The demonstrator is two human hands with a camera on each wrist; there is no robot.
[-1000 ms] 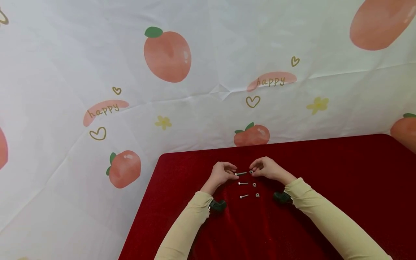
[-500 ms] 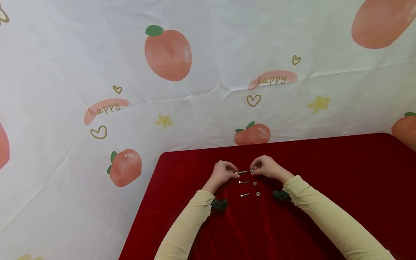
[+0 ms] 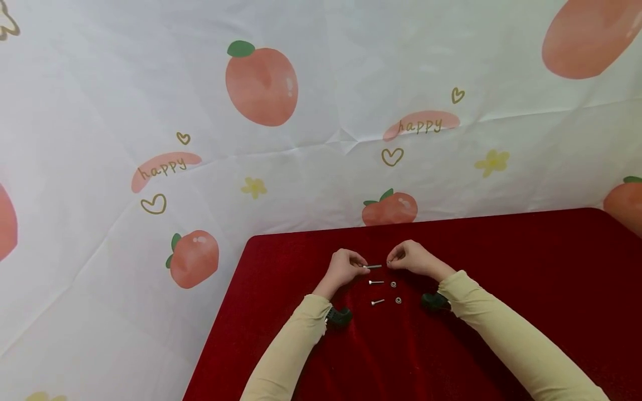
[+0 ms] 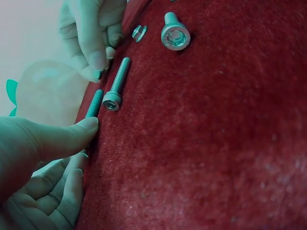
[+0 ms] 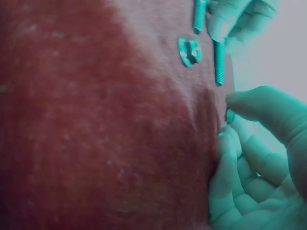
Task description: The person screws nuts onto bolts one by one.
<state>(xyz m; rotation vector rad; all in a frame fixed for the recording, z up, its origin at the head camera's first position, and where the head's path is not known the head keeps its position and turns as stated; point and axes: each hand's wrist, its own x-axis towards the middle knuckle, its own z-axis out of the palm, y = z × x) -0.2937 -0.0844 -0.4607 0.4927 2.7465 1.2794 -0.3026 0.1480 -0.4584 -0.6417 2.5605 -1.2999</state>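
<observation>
My left hand (image 3: 346, 267) pinches a socket-head bolt (image 4: 95, 103) by its head end between thumb and fingers; the threaded end points right, toward the other hand. My right hand (image 3: 411, 259) pinches a small nut (image 5: 230, 116) between thumb and fingertip, mostly covered by them. A short gap separates the nut from the bolt's tip. Closer to the wearer, a second bolt (image 3: 376, 282) and a third bolt (image 3: 378, 302) lie on the red cloth. To the right of each lies a nut piece: one nut (image 3: 393, 284) beside the second, another nut (image 3: 398, 300) beside the third.
A red velvety cloth covers the table (image 3: 501, 267). Behind it hangs a white backdrop (image 3: 311, 184) printed with peaches. Dark wrist-worn devices, one on the left wrist (image 3: 339, 317) and one on the right wrist (image 3: 433, 301), sit under the sleeves.
The right fingers have closed further over the nut, so less of it shows. The left hand and its bolt hold nearly still; the loose bolts and nuts stay where they were.
</observation>
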